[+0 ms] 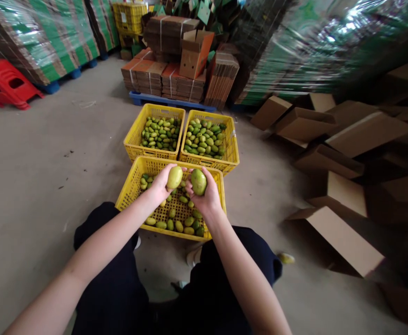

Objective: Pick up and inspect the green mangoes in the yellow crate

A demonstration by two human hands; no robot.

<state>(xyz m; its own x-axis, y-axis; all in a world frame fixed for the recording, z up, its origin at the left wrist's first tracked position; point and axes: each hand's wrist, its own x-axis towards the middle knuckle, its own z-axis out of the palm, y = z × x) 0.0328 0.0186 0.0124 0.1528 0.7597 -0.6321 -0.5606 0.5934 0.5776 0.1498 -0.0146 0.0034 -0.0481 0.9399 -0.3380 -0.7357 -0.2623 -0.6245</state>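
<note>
Above the near yellow plastic crate, my left hand is closed around a yellow-green oval fruit. Beside it, my right hand grips a greener oval fruit with some small marks on its skin. The two fruits are close together but apart. Loose fruits of the same kind lie along the near side and back of this crate, and its perforated floor shows between them. My hands and forearms hide part of its contents.
Two more yellow crates, one at left and one at right, hold many green fruits. Behind them, bundled cardboard sits on a blue pallet. Open cardboard boxes are strewn at right. One fruit lies on the floor. A red stool stands far left.
</note>
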